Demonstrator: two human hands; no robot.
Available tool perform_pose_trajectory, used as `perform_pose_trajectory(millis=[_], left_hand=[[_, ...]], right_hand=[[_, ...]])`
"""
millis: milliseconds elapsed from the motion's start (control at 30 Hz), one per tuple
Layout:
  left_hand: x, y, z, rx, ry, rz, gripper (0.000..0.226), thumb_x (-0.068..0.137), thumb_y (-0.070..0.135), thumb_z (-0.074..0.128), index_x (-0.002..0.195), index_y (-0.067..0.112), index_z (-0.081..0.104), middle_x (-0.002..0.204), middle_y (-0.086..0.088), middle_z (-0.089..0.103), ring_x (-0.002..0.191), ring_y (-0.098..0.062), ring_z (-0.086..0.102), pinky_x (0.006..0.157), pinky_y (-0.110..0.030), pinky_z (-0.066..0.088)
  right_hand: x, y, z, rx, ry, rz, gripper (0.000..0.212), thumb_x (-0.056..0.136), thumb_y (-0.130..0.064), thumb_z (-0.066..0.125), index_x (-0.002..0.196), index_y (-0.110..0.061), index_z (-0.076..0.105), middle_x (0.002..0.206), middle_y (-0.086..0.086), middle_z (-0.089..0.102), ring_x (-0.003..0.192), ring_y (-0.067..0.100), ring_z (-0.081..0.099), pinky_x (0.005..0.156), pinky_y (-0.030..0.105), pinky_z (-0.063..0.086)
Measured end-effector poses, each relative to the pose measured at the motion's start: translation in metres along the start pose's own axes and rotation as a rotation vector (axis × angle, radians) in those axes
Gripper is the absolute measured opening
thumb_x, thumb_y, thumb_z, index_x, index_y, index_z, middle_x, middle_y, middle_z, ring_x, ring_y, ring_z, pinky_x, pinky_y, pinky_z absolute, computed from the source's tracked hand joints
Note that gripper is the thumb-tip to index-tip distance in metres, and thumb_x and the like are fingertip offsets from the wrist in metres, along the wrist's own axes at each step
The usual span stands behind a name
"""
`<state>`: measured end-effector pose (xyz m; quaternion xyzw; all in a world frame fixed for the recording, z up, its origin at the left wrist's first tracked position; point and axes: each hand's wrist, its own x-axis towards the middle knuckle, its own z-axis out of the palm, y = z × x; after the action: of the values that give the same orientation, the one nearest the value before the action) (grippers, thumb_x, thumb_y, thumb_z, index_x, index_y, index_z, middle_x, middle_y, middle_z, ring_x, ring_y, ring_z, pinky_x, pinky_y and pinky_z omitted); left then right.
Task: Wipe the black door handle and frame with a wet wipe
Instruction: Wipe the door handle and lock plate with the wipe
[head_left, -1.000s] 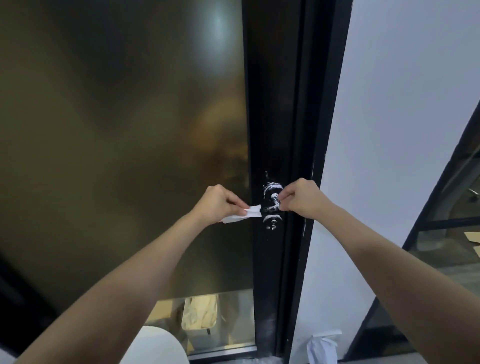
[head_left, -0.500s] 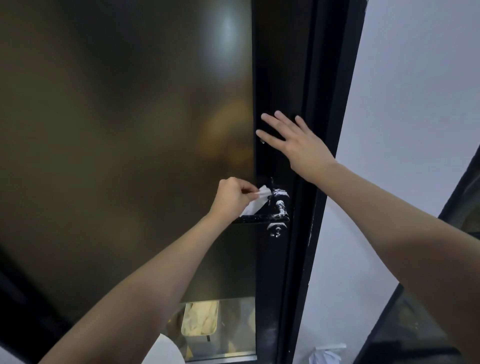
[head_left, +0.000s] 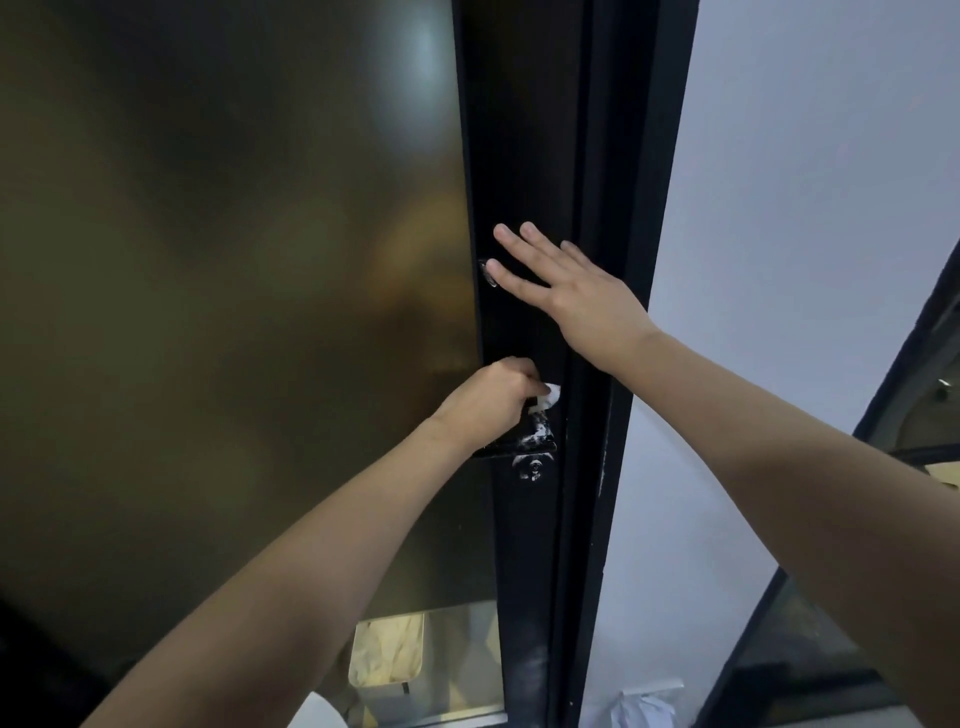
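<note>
The left hand is curled around a crumpled white wipe, holding it against the top of the black handle. Only a small wad of the wipe shows past the knuckles, on the right of the fist. The handle sits on the black frame, about halfway down the view, and its right end is streaked with white smears. Just below it is a round keyhole, also flecked white.

The right hand lies flat on the frame above the handle, its fingers straight and spread and pointing up and left. It holds nothing. The two hands are apart, the right one higher.

Left of the frame is a dark frosted glass pane with a pale glare near the top. Under it, a clear strip shows a beige bag. Right of the frame is a white wall, with something crumpled and white at its foot. At the far right edge is a second dark-framed glass panel.
</note>
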<state>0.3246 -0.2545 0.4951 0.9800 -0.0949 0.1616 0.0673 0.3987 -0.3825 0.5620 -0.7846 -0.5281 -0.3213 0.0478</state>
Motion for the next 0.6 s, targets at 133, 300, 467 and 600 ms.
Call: perform_pose_trajectory(millis=[133,300,467,600], left_hand=[[-0.006,-0.010,-0.007,-0.020,-0.026,-0.102,0.025,0.094,0.011,0.052,0.113,0.011,0.069,0.117,-0.012,0.061,0.103,-0.028,0.061,0.090,-0.037,0.049],[0.005,0.008,-0.016,-0.027,0.046,-0.120,0.025,0.091,0.006,0.049,0.103,0.002,0.071,0.115,-0.015,0.061,0.101,-0.031,0.061,0.089,-0.038,0.049],[0.005,0.006,0.000,-0.065,-0.048,-0.133,0.026,0.089,0.000,0.050,0.101,0.007,0.072,0.111,-0.010,0.063,0.100,-0.028,0.062,0.088,-0.040,0.050],[-0.002,-0.005,-0.004,-0.194,0.014,-0.312,0.021,0.091,0.009,0.055,0.101,0.008,0.073,0.104,-0.010,0.071,0.100,-0.023,0.065,0.093,-0.034,0.050]], right_hand=[[-0.002,-0.002,0.005,0.021,-0.029,0.020,0.098,0.074,0.028,0.040,0.150,-0.025,0.006,0.160,0.002,-0.006,0.147,0.023,-0.009,0.114,0.033,-0.001],[-0.003,-0.003,0.002,0.025,-0.094,0.021,0.098,0.077,0.025,0.039,0.149,-0.025,-0.003,0.158,0.002,-0.017,0.146,0.022,-0.016,0.118,0.035,-0.002],[-0.003,-0.003,0.003,0.031,-0.074,0.013,0.098,0.076,0.027,0.037,0.150,-0.025,-0.001,0.159,0.002,-0.014,0.146,0.024,-0.015,0.118,0.036,-0.002],[-0.003,-0.003,0.006,0.036,-0.054,0.017,0.098,0.075,0.028,0.036,0.150,-0.025,0.000,0.159,0.002,-0.012,0.146,0.024,-0.013,0.117,0.035,-0.002]])
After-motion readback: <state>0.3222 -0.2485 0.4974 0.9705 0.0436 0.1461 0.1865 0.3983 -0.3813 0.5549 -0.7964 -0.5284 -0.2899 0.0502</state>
